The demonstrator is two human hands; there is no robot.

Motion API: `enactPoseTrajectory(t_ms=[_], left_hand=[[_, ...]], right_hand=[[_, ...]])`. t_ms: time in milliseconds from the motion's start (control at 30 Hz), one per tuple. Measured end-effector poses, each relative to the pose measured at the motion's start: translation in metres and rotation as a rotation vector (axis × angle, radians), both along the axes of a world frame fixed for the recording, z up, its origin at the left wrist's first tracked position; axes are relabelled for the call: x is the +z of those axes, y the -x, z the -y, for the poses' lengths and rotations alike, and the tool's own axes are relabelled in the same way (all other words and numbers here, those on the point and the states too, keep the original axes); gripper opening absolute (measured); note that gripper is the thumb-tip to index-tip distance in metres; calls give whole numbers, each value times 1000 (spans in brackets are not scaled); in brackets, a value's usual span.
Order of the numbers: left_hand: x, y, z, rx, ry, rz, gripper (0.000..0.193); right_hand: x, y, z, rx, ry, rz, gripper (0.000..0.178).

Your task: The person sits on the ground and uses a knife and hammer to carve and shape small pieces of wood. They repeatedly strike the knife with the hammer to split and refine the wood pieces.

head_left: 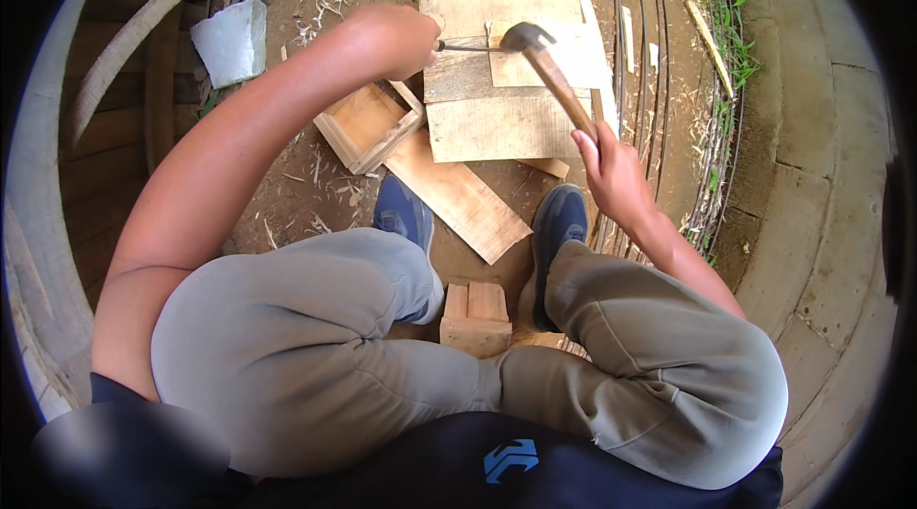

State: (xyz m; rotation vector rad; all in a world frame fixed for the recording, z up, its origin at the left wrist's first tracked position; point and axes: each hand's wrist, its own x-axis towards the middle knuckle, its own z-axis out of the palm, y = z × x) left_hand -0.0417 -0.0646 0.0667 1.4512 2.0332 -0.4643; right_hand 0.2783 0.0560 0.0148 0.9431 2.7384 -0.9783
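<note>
My right hand [611, 170] is closed round the wooden handle of a claw hammer [562, 89], whose dark head is over the boards. In my closed left hand [396, 39] is a thin dark metal rod [470, 48]. It points right, and its far end meets or passes behind the hammer head; I cannot tell which. Below both tools lies a wooden panel of several pale boards [516, 132]. A smaller, smoother piece of wood [535, 68] lies on top of it, under the hammer head.
An open wooden box frame [368, 122] and a loose plank [463, 194] lie before my shoes. A small wooden block [476, 318] sits between my feet. A white slab [230, 43] lies at left, long dark rods [659, 79] at right. Wood shavings litter the dirt.
</note>
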Motion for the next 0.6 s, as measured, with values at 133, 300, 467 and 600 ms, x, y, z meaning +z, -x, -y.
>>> enactPoseTrajectory(t_ms=[133,300,467,600], left_hand=[[-4,2,3,9,-3,17,38],[-2,0,-1,-16,-15,4,36],[-7,0,4,0,18,30,35],[-8,-1,-2,3,40,4,36]], right_hand=[[23,11,1,-99,25,-183,29],[-7,-8,-4,62,-116,25,31],[11,2,2,-65,-33,-157,31],[-6,-4,1,11,-68,-4,30]])
